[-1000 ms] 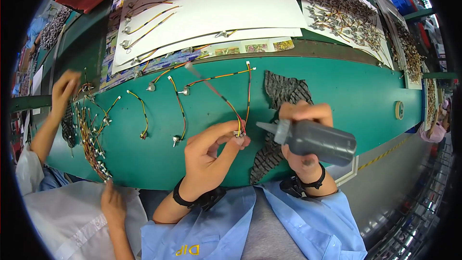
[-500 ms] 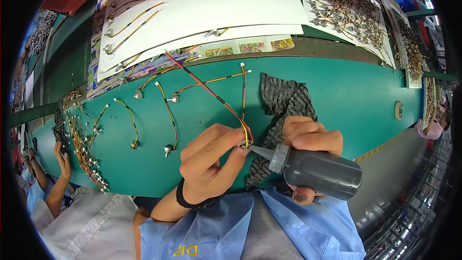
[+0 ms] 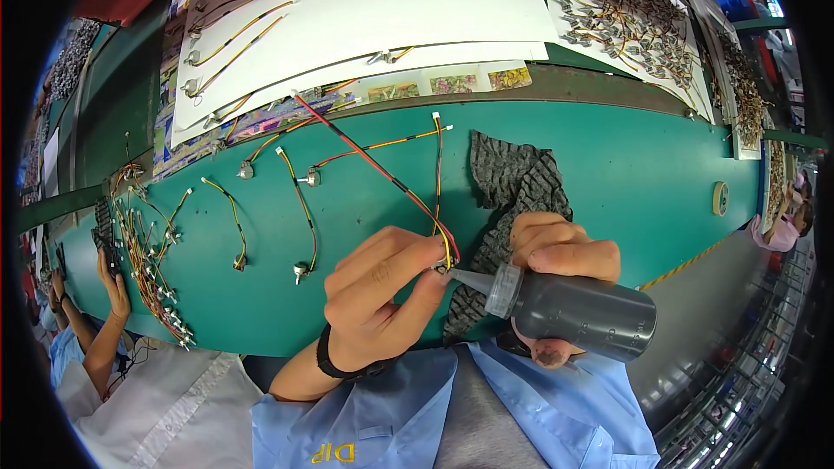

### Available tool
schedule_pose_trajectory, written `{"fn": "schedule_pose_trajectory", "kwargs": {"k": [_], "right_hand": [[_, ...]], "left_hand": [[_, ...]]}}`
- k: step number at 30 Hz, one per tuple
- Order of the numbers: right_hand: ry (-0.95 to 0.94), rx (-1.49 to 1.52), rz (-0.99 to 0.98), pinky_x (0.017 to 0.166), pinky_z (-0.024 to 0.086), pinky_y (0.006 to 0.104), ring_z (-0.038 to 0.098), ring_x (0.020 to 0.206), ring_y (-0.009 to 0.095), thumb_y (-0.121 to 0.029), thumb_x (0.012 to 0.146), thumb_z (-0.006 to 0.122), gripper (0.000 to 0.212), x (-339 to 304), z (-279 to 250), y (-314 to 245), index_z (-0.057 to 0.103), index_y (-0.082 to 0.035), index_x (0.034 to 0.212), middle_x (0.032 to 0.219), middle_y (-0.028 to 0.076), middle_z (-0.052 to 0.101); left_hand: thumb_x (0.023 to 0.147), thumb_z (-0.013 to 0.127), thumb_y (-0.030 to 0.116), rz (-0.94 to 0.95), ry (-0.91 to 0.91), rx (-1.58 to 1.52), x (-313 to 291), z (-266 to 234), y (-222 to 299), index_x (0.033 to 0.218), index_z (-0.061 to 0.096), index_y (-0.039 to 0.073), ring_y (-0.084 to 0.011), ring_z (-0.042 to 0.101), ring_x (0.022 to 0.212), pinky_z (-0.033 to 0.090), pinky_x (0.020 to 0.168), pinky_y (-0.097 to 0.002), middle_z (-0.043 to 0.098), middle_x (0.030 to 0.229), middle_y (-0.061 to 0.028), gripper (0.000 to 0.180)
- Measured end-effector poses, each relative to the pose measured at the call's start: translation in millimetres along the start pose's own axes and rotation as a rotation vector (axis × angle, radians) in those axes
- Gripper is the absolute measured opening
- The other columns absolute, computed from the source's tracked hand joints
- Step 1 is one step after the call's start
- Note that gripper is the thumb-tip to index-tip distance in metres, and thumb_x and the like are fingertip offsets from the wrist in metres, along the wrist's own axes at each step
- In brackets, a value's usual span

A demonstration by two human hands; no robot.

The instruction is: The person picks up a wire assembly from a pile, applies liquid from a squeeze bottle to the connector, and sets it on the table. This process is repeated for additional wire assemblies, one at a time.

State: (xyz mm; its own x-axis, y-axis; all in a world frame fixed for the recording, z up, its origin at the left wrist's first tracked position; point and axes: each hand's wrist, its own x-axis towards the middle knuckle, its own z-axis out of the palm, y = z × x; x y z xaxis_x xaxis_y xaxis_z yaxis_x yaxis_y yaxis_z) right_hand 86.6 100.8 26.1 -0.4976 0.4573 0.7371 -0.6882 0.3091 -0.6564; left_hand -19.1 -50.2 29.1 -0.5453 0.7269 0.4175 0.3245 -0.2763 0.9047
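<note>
My left hand point(image 3: 373, 291) pinches a small potentiometer point(image 3: 441, 267) between thumb and forefinger; the fingertips partly hide it. Its red, yellow and black wires point(image 3: 382, 171) run up and left from the pinch. In my right hand point(image 3: 565, 247) lies a dark squeeze bottle point(image 3: 595, 317), tilted on its side, with a translucent cap point(image 3: 503, 291). The bottle's thin nozzle point(image 3: 472, 280) points left, its tip at the potentiometer; whether it touches is too small to tell. A crumpled dark grey cloth point(image 3: 519, 175) lies beyond and partly beneath the bottle.
On the green table point(image 3: 651, 182) lie several wired potentiometers point(image 3: 301, 271) and a wire bundle point(image 3: 152, 274) at left. White boards point(image 3: 391, 9) with more parts point(image 3: 621, 17) stand behind. A tape roll point(image 3: 720, 198) sits right. A co-worker's hand point(image 3: 113, 287) is at far left.
Both hands hold almost the same pose, the nozzle tip still at the potentiometer. The view has shifted very slightly. The co-worker's hand has moved a little.
</note>
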Motion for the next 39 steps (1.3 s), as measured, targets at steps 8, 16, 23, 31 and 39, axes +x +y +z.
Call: {"fn": "schedule_pose_trajectory", "kwargs": {"k": [8, 16, 23, 31, 39], "right_hand": [[0.005, 0.01, -0.014, 0.04, 0.033, 0.0308, 0.045, 0.042, 0.016, -0.038, 0.064, 0.089, 0.072, -0.1, 1.0, -0.4, 0.053, 0.009, 0.104, 0.061, 0.007, 0.054], [-0.037, 0.036, 0.015, 0.04, 0.033, 0.0309, 0.045, 0.042, 0.016, -0.035, 0.063, 0.089, 0.072, 1.1, -2.9, -1.1, 0.053, 0.01, 0.106, 0.061, 0.007, 0.054], [-0.012, 0.044, 0.022, 0.04, 0.033, 0.031, 0.044, 0.042, 0.016, -0.036, 0.064, 0.089, 0.071, 0.1, -3.7, -1.7, 0.053, 0.009, 0.106, 0.06, 0.007, 0.053], [-0.053, 0.015, 0.047, 0.04, 0.033, 0.0311, 0.043, 0.041, 0.016, -0.038, 0.066, 0.087, 0.07, 2.8, -7.0, -3.2, 0.053, 0.009, 0.105, 0.058, 0.007, 0.052], [-0.053, 0.005, 0.053, 0.04, 0.033, 0.0315, 0.044, 0.042, 0.017, -0.036, 0.067, 0.087, 0.068, 2.4, -6.5, -4.9, 0.054, 0.008, 0.106, 0.059, 0.006, 0.052]], "left_hand": [[0.072, 0.066, -0.014, -0.007, 0.045, 0.015, 1.3, 3.1, 2.7, 0.105, 0.063, -0.01, -0.0272, 0.062, 0.066, 0.05, 0.059, -0.0335, 0.067, 0.082, -0.0184, 0.033], [0.073, 0.066, -0.014, -0.025, 0.031, 0.01, -1.3, 3.1, 1.4, 0.107, 0.063, -0.01, -0.0273, 0.063, 0.066, 0.05, 0.059, -0.0334, 0.067, 0.084, -0.0185, 0.034], [0.076, 0.066, -0.012, -0.053, 0.034, -0.031, -2.8, 3.0, 1.1, 0.108, 0.062, -0.01, -0.0279, 0.064, 0.069, 0.051, 0.062, -0.0339, 0.068, 0.086, -0.0194, 0.032], [0.078, 0.066, -0.01, -0.081, 0.037, -0.039, -4.2, 4.1, 2.4, 0.107, 0.062, -0.01, -0.0278, 0.064, 0.07, 0.051, 0.064, -0.0345, 0.068, 0.087, -0.0197, 0.029], [0.079, 0.065, -0.009, -0.131, 0.019, -0.033, -4.2, 2.5, 6.6, 0.107, 0.062, -0.011, -0.0269, 0.064, 0.071, 0.051, 0.064, -0.0334, 0.067, 0.085, -0.0183, 0.029]]}}
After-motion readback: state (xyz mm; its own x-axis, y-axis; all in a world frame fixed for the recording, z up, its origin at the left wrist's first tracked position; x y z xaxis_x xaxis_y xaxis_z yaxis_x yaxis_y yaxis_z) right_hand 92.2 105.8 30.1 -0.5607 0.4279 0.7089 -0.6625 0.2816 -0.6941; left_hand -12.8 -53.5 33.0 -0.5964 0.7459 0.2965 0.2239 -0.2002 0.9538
